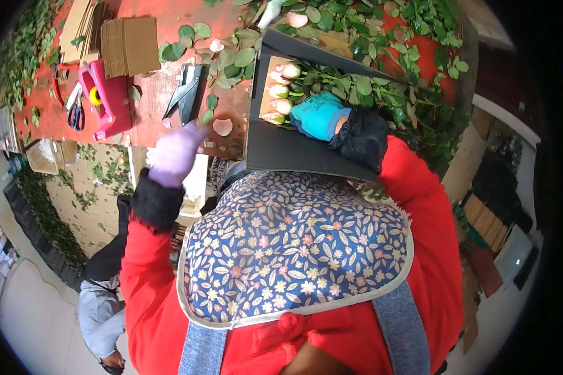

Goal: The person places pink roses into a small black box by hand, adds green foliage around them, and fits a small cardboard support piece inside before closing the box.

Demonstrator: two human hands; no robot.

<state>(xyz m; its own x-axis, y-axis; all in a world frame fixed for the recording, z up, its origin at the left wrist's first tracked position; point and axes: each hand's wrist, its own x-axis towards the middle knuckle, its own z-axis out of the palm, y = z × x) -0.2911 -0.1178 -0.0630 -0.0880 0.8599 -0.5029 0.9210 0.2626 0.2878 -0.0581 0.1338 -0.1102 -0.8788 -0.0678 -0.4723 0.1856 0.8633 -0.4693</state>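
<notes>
My left hand (176, 152), in a lilac glove, is over the table's front edge, just below a dark stapler (186, 96) that lies with its arms spread. Its fingertips look blurred, and a grip cannot be made out. My right hand (316, 115), in a turquoise glove, rests on a bunch of pink-and-cream roses (279, 90), just behind the heads. Their leafy stems (380, 86) run off to the right. Beneath the roses is a black corrugated sheet (291, 147) with raised sides, and a brown cardboard piece (267, 77) sits under the heads. My right fingers are mostly hidden.
On the red table (150, 117) are a pink tape dispenser (108, 101), scissors (76, 115), red-handled pruners (56, 84) and stacked cardboard pieces (131, 44). Loose leaves (230, 61) and petals (223, 127) lie about. Another person (101, 314) is at the lower left.
</notes>
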